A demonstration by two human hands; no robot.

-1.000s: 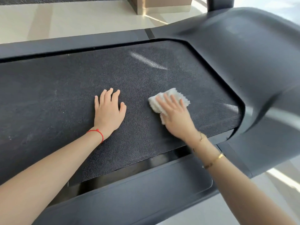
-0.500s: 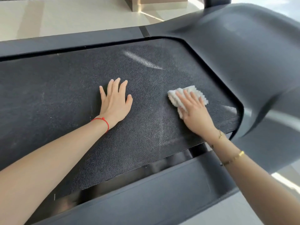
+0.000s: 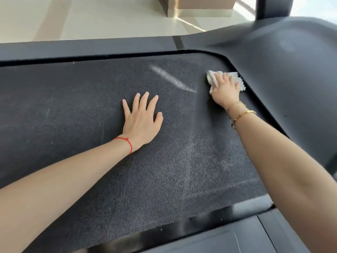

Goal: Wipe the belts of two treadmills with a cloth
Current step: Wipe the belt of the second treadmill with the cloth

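Pale tiled floor (image 3: 102,17) runs behind one treadmill, whose dark textured belt (image 3: 76,106) fills most of the view and serves as the landmark. One belt is visible, along with two hands, one cloth, one red string bracelet (image 3: 127,143) and two gold bracelets (image 3: 240,114).

On the belt's middle the left hand (image 3: 141,118) lies flat, palm down, fingers straight and spread, grasping nothing. Toward the belt's far right corner the right hand (image 3: 225,91) presses the white cloth (image 3: 212,77) onto the belt with fingers laid straight over it; the cloth's edges stick out beyond the fingertips and on both sides of the hand.

Along the belt's far edge a dark side rail (image 3: 87,48) runs; a curved grey motor cover (image 3: 284,70) bounds its right end, and the cloth sits just beside that curve, with little belt left between them. A second rail (image 3: 228,241) borders the belt's near edge. Left of the resting hand the belt stretches open to the frame edge. A pale streak (image 3: 171,80) marks the belt between the two hands, nearer the far edge.
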